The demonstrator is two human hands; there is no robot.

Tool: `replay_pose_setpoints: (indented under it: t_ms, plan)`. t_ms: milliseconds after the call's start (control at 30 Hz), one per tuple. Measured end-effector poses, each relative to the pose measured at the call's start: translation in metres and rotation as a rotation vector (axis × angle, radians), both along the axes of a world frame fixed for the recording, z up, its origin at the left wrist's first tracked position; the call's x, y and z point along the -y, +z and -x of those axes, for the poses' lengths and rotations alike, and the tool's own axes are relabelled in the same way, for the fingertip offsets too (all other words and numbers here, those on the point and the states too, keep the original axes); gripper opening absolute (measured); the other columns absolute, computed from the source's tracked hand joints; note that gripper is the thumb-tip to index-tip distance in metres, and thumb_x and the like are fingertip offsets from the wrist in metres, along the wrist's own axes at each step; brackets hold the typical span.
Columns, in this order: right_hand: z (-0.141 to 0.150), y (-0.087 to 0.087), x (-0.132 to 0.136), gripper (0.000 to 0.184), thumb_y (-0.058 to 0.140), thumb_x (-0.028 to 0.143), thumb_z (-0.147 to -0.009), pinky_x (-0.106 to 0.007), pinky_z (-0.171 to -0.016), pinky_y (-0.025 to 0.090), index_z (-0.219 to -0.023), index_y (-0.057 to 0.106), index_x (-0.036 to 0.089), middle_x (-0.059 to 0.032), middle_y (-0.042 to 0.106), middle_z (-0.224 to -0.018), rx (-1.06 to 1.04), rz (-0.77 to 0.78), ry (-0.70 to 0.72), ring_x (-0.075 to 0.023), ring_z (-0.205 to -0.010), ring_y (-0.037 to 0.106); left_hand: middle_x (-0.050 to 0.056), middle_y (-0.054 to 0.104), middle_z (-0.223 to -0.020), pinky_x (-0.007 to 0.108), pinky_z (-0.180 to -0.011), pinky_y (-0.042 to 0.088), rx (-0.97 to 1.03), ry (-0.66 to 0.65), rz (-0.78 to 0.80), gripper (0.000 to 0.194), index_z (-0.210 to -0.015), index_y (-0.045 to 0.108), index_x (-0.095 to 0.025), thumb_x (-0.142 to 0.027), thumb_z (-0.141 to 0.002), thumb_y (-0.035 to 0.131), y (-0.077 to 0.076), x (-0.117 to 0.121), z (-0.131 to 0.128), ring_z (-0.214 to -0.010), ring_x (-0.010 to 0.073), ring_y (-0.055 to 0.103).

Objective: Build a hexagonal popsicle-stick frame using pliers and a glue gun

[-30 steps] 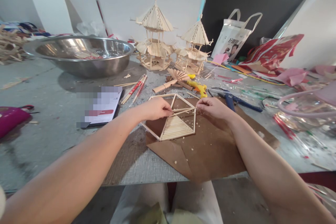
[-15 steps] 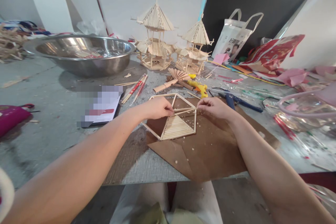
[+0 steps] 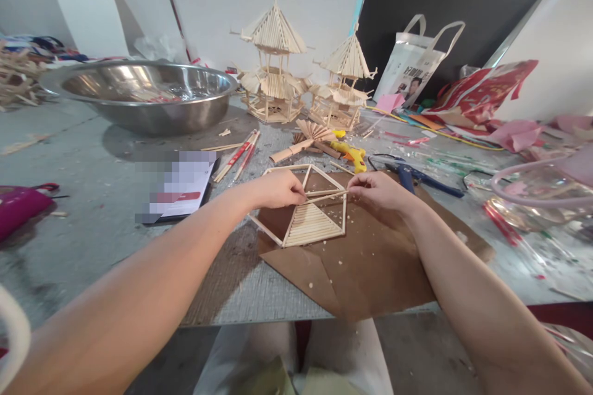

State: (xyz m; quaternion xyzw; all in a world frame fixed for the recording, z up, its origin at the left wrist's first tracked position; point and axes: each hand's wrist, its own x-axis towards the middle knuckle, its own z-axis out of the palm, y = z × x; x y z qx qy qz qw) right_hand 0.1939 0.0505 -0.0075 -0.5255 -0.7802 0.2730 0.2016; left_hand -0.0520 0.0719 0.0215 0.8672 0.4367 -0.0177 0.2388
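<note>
A thin wooden stick (image 3: 326, 195) runs between my two hands, slanting slightly up to the right. My left hand (image 3: 283, 190) pinches its left end near the middle of a six-sided stick frame (image 3: 344, 215). At the other end, the fingertips of my right hand (image 3: 373, 189) are closed on the stick beside the frame's right corner. One triangular section (image 3: 309, 227) of the frame, on the near side, is filled with parallel sticks. Part of the frame's left side is hidden behind my left hand. Brown paper (image 3: 370, 265) with small crumbs lies underneath.
Two stick pagodas (image 3: 274, 89) stand at the back, right of a steel basin (image 3: 157, 114). Left of my hands lie a phone (image 3: 185, 188) and loose sticks (image 3: 238, 154). A yellow glue gun (image 3: 354, 156) and blue-handled pliers (image 3: 428, 182) lie beyond my right hand.
Both hands hold nearly the same place, with the stick still between them. A pale curved object at the lower left edge shows more than before.
</note>
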Motion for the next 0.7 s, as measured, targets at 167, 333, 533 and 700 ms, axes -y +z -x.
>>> replay_pose_setpoints:
  t_ms: [167, 333, 533, 700]
  plan:
    - [0.0001, 0.0013, 0.0008, 0.017, 0.051, 0.029, -0.072, -0.026, -0.067, 0.041, -0.076, 0.061, 0.015, -0.0022, 0.063, -0.075, 0.005, -0.001, -0.002, -0.0143, -0.071, 0.056, -0.001, 0.063, -0.062, 0.020, -0.054, 0.034, 0.006, 0.026, 0.030, 0.028, -0.082, 0.069, -0.019, -0.034, -0.068, 0.050, -0.0002, -0.0006, 0.0004, -0.056, 0.0099, 0.048]
    - [0.0010, 0.0051, 0.0026, 0.015, 0.052, 0.028, -0.071, -0.026, -0.067, 0.040, -0.075, 0.061, 0.016, -0.0015, 0.063, -0.074, 0.027, -0.013, -0.005, -0.0144, -0.070, 0.055, 0.000, 0.062, -0.060, 0.021, -0.053, 0.033, 0.015, 0.039, 0.055, 0.030, -0.082, 0.069, -0.017, -0.034, -0.068, 0.049, -0.0008, -0.0013, 0.0006, -0.055, 0.0102, 0.048]
    - [0.0014, 0.0054, 0.0026, 0.015, 0.053, 0.028, -0.071, -0.026, -0.068, 0.040, -0.074, 0.061, 0.016, -0.0014, 0.063, -0.075, 0.040, -0.014, -0.003, -0.0146, -0.072, 0.055, -0.001, 0.062, -0.063, 0.021, -0.055, 0.033, 0.004, 0.025, 0.019, 0.029, -0.081, 0.070, -0.019, -0.036, -0.067, 0.051, -0.0003, -0.0012, -0.0006, -0.056, 0.0103, 0.047]
    - [0.0021, 0.0050, 0.0030, 0.014, 0.054, 0.027, -0.071, -0.025, -0.066, 0.040, -0.075, 0.062, 0.016, -0.0012, 0.063, -0.075, 0.052, -0.014, -0.002, -0.0141, -0.071, 0.055, -0.002, 0.056, -0.055, 0.022, -0.051, 0.029, -0.024, 0.045, -0.019, 0.029, -0.076, 0.070, -0.018, -0.038, -0.066, 0.051, 0.0000, 0.0000, -0.0032, -0.051, 0.0099, 0.042]
